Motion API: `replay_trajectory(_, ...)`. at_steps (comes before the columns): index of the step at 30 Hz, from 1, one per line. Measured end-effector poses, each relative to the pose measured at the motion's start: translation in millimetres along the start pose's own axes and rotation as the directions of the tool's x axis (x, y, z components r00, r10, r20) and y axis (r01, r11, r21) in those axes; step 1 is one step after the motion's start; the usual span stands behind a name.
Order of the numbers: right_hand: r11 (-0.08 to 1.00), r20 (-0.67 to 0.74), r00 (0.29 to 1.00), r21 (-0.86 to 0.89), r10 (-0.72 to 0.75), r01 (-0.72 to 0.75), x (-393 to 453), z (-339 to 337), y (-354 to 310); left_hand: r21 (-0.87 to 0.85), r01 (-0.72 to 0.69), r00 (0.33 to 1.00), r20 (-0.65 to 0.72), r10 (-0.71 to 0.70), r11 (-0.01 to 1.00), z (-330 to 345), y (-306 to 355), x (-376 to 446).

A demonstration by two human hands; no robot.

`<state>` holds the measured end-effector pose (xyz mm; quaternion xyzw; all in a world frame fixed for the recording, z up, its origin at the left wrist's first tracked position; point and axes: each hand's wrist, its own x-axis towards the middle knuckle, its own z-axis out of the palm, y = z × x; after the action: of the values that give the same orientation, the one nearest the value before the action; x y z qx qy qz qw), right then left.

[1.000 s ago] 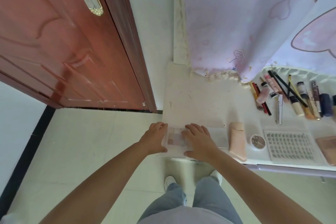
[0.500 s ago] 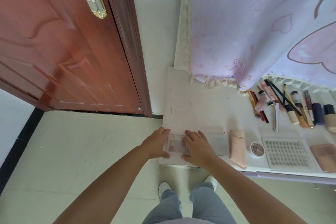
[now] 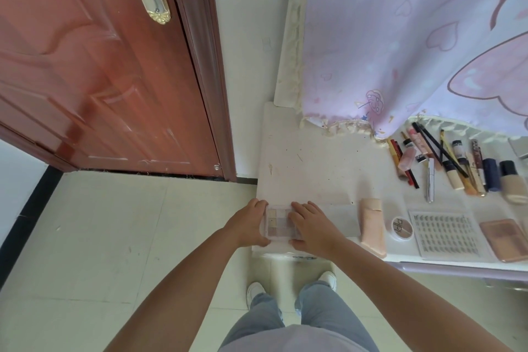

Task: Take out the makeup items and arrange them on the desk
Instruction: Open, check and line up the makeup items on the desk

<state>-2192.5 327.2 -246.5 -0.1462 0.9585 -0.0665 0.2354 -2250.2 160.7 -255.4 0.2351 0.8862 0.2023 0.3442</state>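
An eyeshadow palette (image 3: pixel 277 223) with pale pink and brown squares lies flat at the front left corner of the white desk (image 3: pixel 308 157). My left hand (image 3: pixel 248 224) grips its left edge. My right hand (image 3: pixel 310 227) rests on its right part, fingers on top and thumb at the front edge. To the right along the front edge lie a peach tube (image 3: pixel 371 226), a round compact (image 3: pixel 402 228), a lash tray (image 3: pixel 445 233) and a rose-gold case (image 3: pixel 504 239). Behind them is a row of pencils, tubes and bottles (image 3: pixel 457 166).
A pink curtain (image 3: pixel 400 37) hangs over the desk's back. A red-brown door (image 3: pixel 100 66) stands at left beside the desk. Pale floor tiles (image 3: pixel 114 237) lie below. My legs and white shoes (image 3: pixel 254 290) are at the desk's front edge.
Both hands stay on the palette at the desk's front left corner. My view has tilted down and drifted slightly, so more of the desk's right side shows.
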Motion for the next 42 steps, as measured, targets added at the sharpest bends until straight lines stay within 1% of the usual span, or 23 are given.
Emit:
replay_trajectory(1,0.999,0.057,0.998,0.045,0.027,-0.03,-1.2,-5.2,-0.8,-0.004,-0.003,1.0,0.002,0.003,1.0,0.3,-0.9,-0.1)
replay_trajectory(3,0.999,-0.001,1.0,-0.034,0.027,-0.027,-1.5,-5.2,2.6,-0.007,-0.01,1.0,0.003,0.01,1.0,1.3,-2.5,-0.1)
replay_trajectory(5,1.0,-0.011,1.0,-0.007,0.015,-0.015,-1.4,-2.9,3.0,-0.017,-0.014,1.0,0.002,0.014,1.0,2.0,-3.7,0.2)
replay_trajectory(7,0.999,0.008,1.0,-0.047,-0.022,0.023,1.5,3.4,5.2,-0.029,-0.015,1.0,0.001,0.015,0.999,2.5,-5.2,1.0)
replay_trajectory(9,0.996,-0.011,1.0,-0.084,0.02,-0.021,5.0,4.2,6.2,-0.042,-0.019,1.0,0.005,0.019,0.999,3.3,-6.2,1.0)
replay_trajectory(11,0.998,-0.014,1.0,-0.063,0.014,-0.015,5.5,2.1,2.9,-0.069,-0.02,1.0,-0.001,0.02,0.997,4.7,-7.7,1.2)
replay_trajectory(13,0.995,-0.015,1.0,-0.1,0.0,-0.001,3.9,-2.3,0.2,-0.101,-0.024,1.0,-0.009,0.024,0.995,4.9,-7.6,0.4)
replay_trajectory(14,0.998,0.006,1.0,-0.059,0.001,-0.001,2.2,-7.4,-0.6,-0.119,-0.027,1.0,-0.012,0.026,0.993,4.6,-7.6,-0.5)
replay_trajectory(16,0.999,-0.016,1.0,0.046,0.016,-0.016,-1.2,-10.8,1.6,-0.187,-0.025,1.0,-0.005,0.024,0.982,3.2,-7.6,-3.7)
replay_trajectory(18,0.963,0.014,0.999,0.265,0.046,-0.048,-5.8,-17.7,2.0,-0.291,-0.037,0.999,-0.008,0.036,0.956,-3.0,-5.8,-11.7)
replay_trajectory(21,0.889,-0.065,0.995,0.456,0.071,-0.034,-19.1,-34.7,2.9,-0.431,-0.093,0.995,-0.07,0.069,0.898,-19.7,-0.6,-27.0)
replay_trajectory(22,0.849,-0.089,0.993,0.527,0.081,-0.022,-22.7,-40.4,4.0,-0.461,-0.121,0.991,-0.106,0.081,0.879,-26.8,2.9,-32.0)
replay_trajectory(24,0.717,-0.124,0.986,0.697,0.109,0.008,-29.6,-53.4,5.1,-0.494,-0.182,0.977,-0.189,0.099,0.85,-40.0,12.3,-40.6)
replay_trajectory(27,0.457,-0.138,0.973,0.889,0.186,0.039,-34.4,-69.2,2.5,-0.53,-0.239,0.951,-0.298,0.086,0.813,-55.4,27.3,-47.1)
replay_trajectory(29,0.264,-0.121,0.962,0.963,0.243,0.055,-35.5,-74.7,4.6,-0.585,-0.251,0.95,-0.3,0.082,0.771,-61.9,35.6,-49.1)
replay_trajectory(30,0.203,-0.125,0.96,0.976,0.25,0.075,-36.9,-77.0,7.5,-0.636,-0.255,0.955,-0.284,0.087,0.728,-63.8,38.4,-49.7)
replay_trajectory(31,0.16,-0.144,0.959,0.981,0.244,0.107,-38.3,-79.0,11.2,-0.706,-0.263,0.957,-0.279,0.084,0.658,-66.7,42.1,-51.3)
replay_trajectory(34,0.019,-0.21,0.953,0.977,0.216,0.211,-46.9,-93.2,15.5,-0.901,-0.2,0.975,-0.221,-0.011,0.385,-76.6,53.2,-54.1)
replay_trajectory(35,0.014,-0.211,0.952,0.977,0.22,0.213,-47.4,-98.1,18.6,-0.93,-0.158,0.982,-0.184,-0.048,0.331,-80.4,57.8,-54.1)
replay_trajectory(36,0.04,-0.197,0.954,0.98,0.227,0.193,-48.1,-104.9,20.4,-0.942,-0.119,0.985,-0.152,-0.08,0.314,-83.9,62.4,-53.2)
replay_trajectory(38,0.145,-0.181,0.95,0.978,0.255,0.147,-49.2,-119.4,21.9,-0.949,-0.078,0.983,-0.124,-0.132,0.305,-91.8,74.2,-52.6)
replay_trajectory(40,0.266,-0.209,0.926,0.956,0.315,0.125,-50.9,-135.1,20.5,-0.955,-0.101,0.972,-0.155,-0.179,0.281,-100.1,87.5,-51.5)
replay_trajectory(42,0.382,-0.275,0.907,0.913,0.319,0.143,-56.3,-148.7,16.7,-0.95,-0.154,0.959,-0.21,-0.191,0.27,-109.9,101.4,-51.6)
